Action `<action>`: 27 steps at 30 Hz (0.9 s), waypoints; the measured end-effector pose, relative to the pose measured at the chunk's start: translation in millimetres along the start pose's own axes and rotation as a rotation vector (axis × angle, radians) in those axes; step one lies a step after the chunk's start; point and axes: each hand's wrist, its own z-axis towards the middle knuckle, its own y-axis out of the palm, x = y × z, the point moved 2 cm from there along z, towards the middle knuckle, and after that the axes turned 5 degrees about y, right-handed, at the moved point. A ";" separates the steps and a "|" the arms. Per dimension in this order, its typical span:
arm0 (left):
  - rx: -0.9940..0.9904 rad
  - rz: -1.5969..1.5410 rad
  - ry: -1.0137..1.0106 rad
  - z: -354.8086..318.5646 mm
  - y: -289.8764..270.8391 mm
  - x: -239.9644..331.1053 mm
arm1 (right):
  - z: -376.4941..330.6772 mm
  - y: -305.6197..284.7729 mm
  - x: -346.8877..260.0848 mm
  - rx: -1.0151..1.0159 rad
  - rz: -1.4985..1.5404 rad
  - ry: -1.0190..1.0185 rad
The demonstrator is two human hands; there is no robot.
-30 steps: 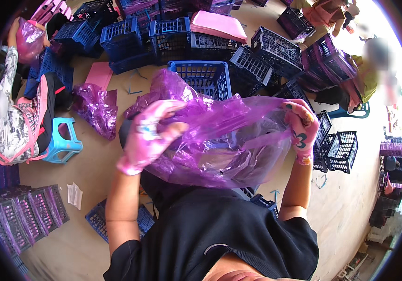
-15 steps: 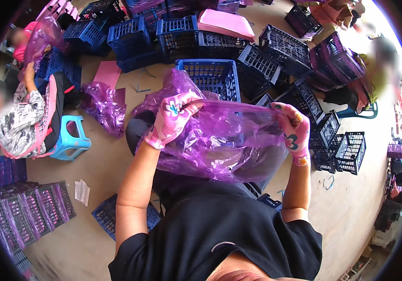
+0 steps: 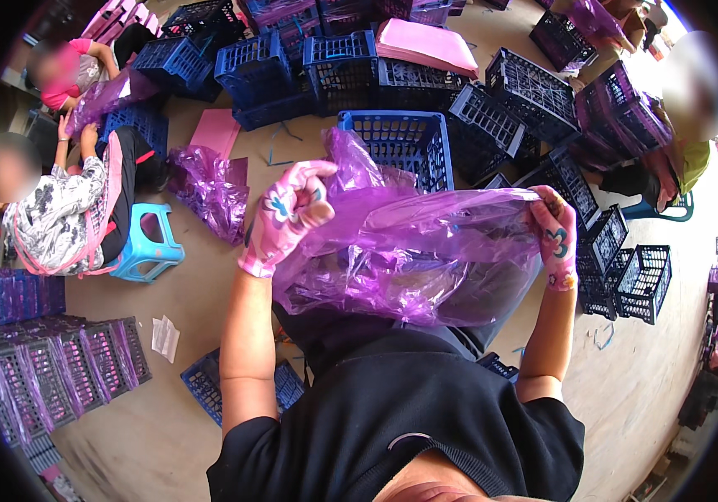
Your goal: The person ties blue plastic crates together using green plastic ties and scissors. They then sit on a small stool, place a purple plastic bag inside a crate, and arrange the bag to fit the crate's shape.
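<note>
A large see-through purple plastic bag (image 3: 413,251) is stretched between my two hands at chest height. My left hand (image 3: 288,213), in a pink patterned glove, grips the bag's upper left edge, and a bunched flap of the plastic rises above it. My right hand (image 3: 555,234), in the same kind of glove, pinches the bag's upper right corner. The bag hangs down over my dark clothing. Just beyond the bag, an empty blue plastic crate (image 3: 401,146) sits on the floor.
Blue and black crates (image 3: 342,71) are piled at the back and right, with pink flat sheets (image 3: 426,46) on top. More purple bags (image 3: 208,188) lie by a blue stool (image 3: 150,243). Two people sit at left, another at right. Lined crates (image 3: 58,368) stand lower left.
My left hand has risen and moved left, pulling the bag's top edge taut and wider between my hands. The right hand has stayed on its corner.
</note>
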 end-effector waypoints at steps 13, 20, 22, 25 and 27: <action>0.174 0.072 0.021 18.5 37.5 6.4 | -9.0 -29.5 -15.4 -0.495 -0.331 0.271; 0.194 0.011 -0.050 13.8 51.8 -1.9 | -12.3 36.8 -30.9 -0.526 -0.137 -0.199; 0.248 0.084 -0.105 11.5 57.5 1.1 | -21.0 67.5 -34.7 -0.443 -0.454 -0.445; 0.216 0.199 -0.097 6.0 51.1 4.2 | -18.9 90.5 -29.6 -0.282 -0.850 -0.489; 0.186 0.182 -0.217 0.3 49.1 15.4 | -8.5 85.2 -10.5 -0.031 -0.648 -0.676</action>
